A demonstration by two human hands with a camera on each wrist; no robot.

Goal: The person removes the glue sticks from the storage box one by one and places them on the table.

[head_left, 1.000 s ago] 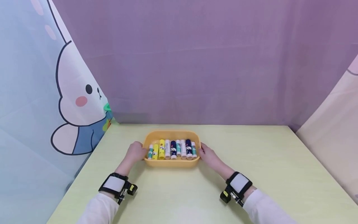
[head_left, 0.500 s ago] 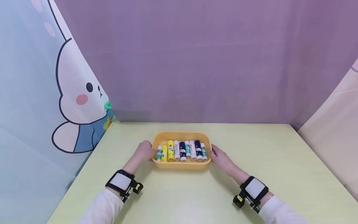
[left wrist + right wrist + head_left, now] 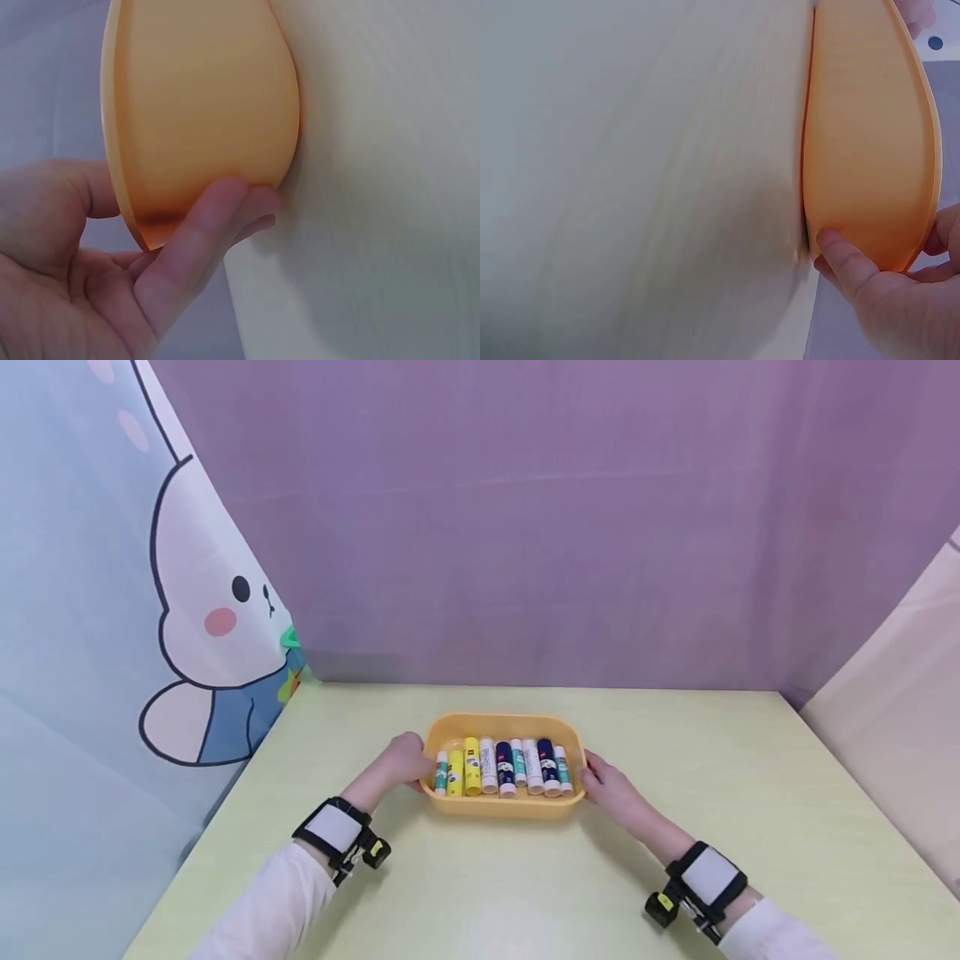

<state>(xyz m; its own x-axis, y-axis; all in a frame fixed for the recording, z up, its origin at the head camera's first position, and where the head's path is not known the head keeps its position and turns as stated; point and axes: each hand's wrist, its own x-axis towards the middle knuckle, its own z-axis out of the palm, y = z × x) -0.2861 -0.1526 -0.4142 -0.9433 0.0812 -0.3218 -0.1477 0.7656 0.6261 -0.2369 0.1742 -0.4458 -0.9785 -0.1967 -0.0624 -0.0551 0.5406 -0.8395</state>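
Note:
A shallow yellow-orange plastic tray (image 3: 504, 809) is at the middle of the table in the head view. Several glue sticks lie side by side in it: yellow ones (image 3: 472, 767), white ones (image 3: 488, 767), dark blue ones (image 3: 506, 770) and small teal ones (image 3: 442, 772). My left hand (image 3: 406, 758) grips the tray's left end, thumb at the rim and fingers on the outer wall (image 3: 202, 97). At the right end, my right hand (image 3: 613, 791) holds it likewise, fingers against the outer wall (image 3: 870, 135). The tray's base is at or very near the tabletop.
The pale green table (image 3: 480, 877) runs back to a purple cloth (image 3: 525, 527). A light blue curtain with a cartoon rabbit (image 3: 217, 602) hangs on the left, and a pale curtain (image 3: 900, 693) on the right. Both wrists wear strapped cameras.
Held by both hands, the tray has shifted to the right across the table, with a slight move toward the front. The glue sticks keep their row inside it.

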